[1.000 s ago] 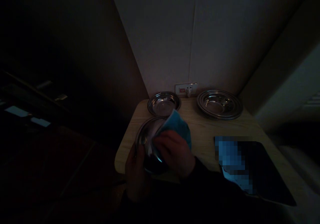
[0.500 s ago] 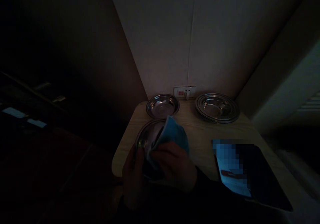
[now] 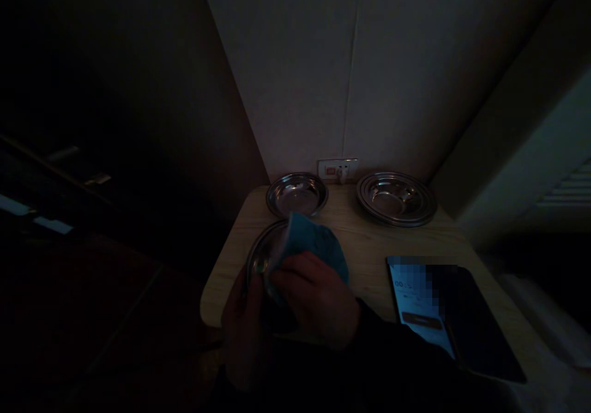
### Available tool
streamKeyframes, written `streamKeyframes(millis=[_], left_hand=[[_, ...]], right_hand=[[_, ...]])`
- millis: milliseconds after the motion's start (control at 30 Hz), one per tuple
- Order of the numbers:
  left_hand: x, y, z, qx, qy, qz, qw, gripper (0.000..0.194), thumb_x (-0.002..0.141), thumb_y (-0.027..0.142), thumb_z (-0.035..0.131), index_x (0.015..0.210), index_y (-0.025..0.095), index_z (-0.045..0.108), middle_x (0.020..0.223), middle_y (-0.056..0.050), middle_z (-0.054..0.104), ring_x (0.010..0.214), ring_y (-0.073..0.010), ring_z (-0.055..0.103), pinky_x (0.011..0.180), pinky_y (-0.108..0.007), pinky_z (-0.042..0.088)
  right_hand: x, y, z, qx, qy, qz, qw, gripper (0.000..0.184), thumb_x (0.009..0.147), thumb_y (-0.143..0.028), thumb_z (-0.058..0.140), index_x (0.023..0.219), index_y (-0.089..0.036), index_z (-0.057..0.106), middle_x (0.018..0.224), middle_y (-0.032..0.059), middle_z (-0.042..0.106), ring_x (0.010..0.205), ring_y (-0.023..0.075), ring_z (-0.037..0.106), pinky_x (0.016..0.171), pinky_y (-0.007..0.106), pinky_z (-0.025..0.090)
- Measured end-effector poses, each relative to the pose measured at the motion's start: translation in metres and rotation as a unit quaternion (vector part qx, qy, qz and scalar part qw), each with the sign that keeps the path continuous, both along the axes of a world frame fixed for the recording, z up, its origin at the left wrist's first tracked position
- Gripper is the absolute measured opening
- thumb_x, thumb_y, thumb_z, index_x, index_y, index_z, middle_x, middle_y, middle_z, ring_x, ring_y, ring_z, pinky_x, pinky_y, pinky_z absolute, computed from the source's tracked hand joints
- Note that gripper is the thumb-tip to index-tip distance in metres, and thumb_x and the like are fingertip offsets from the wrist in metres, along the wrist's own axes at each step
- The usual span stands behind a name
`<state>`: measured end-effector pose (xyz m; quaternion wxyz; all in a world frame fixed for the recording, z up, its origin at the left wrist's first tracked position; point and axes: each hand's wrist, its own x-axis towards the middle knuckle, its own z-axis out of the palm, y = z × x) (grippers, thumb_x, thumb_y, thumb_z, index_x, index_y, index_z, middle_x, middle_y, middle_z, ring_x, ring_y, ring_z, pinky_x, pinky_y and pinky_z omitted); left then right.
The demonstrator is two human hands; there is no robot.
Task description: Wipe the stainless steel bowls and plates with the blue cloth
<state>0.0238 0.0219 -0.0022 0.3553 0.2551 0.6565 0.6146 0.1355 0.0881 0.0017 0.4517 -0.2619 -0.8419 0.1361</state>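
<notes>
Grip of the right hand (image 3: 318,293) pinches a blue cloth (image 3: 318,240), shifted leftward across the metal bowl (image 3: 266,244), lower centre; left hand (image 3: 244,330) clasps the bowl's left edge. Wiping apparently reaches that side.

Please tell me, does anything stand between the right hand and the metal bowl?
Yes, the blue cloth does: the right hand holds it over the right part of the metal bowl. Nothing visible stands between the left hand and the bowl's left side, which it holds.
</notes>
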Motion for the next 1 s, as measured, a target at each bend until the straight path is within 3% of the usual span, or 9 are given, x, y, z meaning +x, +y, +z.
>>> streamKeyframes(millis=[67,167,300,467,567,633,833,933,1000], left_hand=[[0.0,0.0,0.002,0.0,0.01,-0.006,1.0,0.039,0.075,0.043,0.059,0.106,0.021,0.064,0.105,-0.006,0.067,0.1,-0.0235,0.059,0.083,-0.03,0.047],[0.0,0.0,0.007,-0.006,0.02,-0.014,1.0,0.038,0.077,0.043,0.057,0.108,0.021,0.064,0.103,-0.005,0.067,0.098,-0.0239,0.06,0.08,-0.031,0.048],[0.002,-0.001,0.008,-0.023,0.023,-0.013,0.999,0.038,0.073,0.042,0.061,0.104,0.02,0.065,0.102,-0.006,0.068,0.098,-0.0246,0.061,0.08,-0.03,0.048],[0.004,0.0,0.005,-0.017,0.009,-0.004,1.0,0.045,0.075,0.047,0.057,0.109,0.019,0.062,0.105,-0.007,0.067,0.096,-0.0241,0.061,0.078,-0.031,0.049],[0.004,0.001,0.005,-0.015,0.039,-0.021,0.999,0.044,0.075,0.048,0.057,0.108,0.018,0.062,0.105,-0.007,0.067,0.098,-0.0237,0.06,0.081,-0.031,0.047],[0.005,0.001,0.006,-0.014,0.056,-0.037,0.998,0.043,0.076,0.048,0.055,0.107,0.018,0.062,0.105,-0.008,0.067,0.097,-0.0233,0.06,0.082,-0.031,0.047],[0.008,-0.001,0.003,-0.03,0.044,0.002,0.999,0.044,0.075,0.048,0.055,0.105,0.016,0.063,0.103,-0.009,0.067,0.096,-0.0239,0.061,0.08,-0.031,0.048],[0.005,-0.003,-0.006,-0.043,-0.002,0.016,0.999,0.045,0.074,0.049,0.057,0.105,0.018,0.063,0.107,-0.008,0.067,0.099,-0.0239,0.06,0.08,-0.031,0.048],[0.001,-0.003,-0.012,-0.046,-0.059,0.015,0.997,0.044,0.074,0.048,0.059,0.107,0.019,0.061,0.106,-0.007,0.067,0.098,-0.0228,0.061,0.077,-0.03,0.048]], right_hand=[[0.0,-0.001,0.003,0.007,-0.014,0.009,1.0,0.017,0.088,-0.016,0.048,0.089,-0.016,0.064,0.087,0.0067,0.063,0.079,0.0171,0.055,0.071,0.028,0.048],[0.001,-0.001,0.007,0.01,-0.027,-0.038,0.999,0.016,0.087,-0.014,0.049,0.083,-0.014,0.065,0.087,0.0085,0.062,0.082,0.0192,0.054,0.074,0.03,0.047],[0.004,0.001,0.008,0.008,-0.059,0.022,0.998,0.014,0.086,-0.017,0.051,0.091,-0.017,0.065,0.086,0.0057,0.063,0.078,0.0175,0.053,0.068,0.028,0.047],[0.007,-0.002,0.003,0.007,0.005,-0.03,1.0,0.018,0.088,-0.016,0.047,0.088,-0.015,0.065,0.088,0.0086,0.062,0.083,0.0186,0.054,0.075,0.031,0.047],[0.008,-0.014,-0.004,0.013,-0.006,0.026,1.0,0.017,0.088,-0.016,0.048,0.09,-0.015,0.065,0.082,0.0066,0.063,0.074,0.0171,0.053,0.065,0.028,0.047],[0.01,-0.013,-0.008,0.01,0.005,0.034,0.999,0.016,0.088,-0.018,0.049,0.092,-0.016,0.065,0.084,0.0066,0.063,0.076,0.017,0.054,0.067,0.028,0.048],[0.022,0.032,-0.005,-0.087,0.089,-0.095,0.988,0.016,0.085,-0.017,0.051,0.086,-0.016,0.067,0.084,0.0071,0.063,0.08,0.0169,0.059,0.074,0.029,0.048],[0.035,0.032,-0.007,-0.167,0.173,-0.15,0.959,0.013,0.082,-0.021,0.054,0.085,-0.017,0.067,0.081,0.0047,0.065,0.077,0.0162,0.06,0.071,0.028,0.048],[0.043,0.022,-0.011,-0.231,0.236,-0.184,0.926,0.015,0.082,-0.027,0.055,0.084,-0.018,0.066,0.079,0.003,0.067,0.074,0.0159,0.061,0.068,0.028,0.048]])
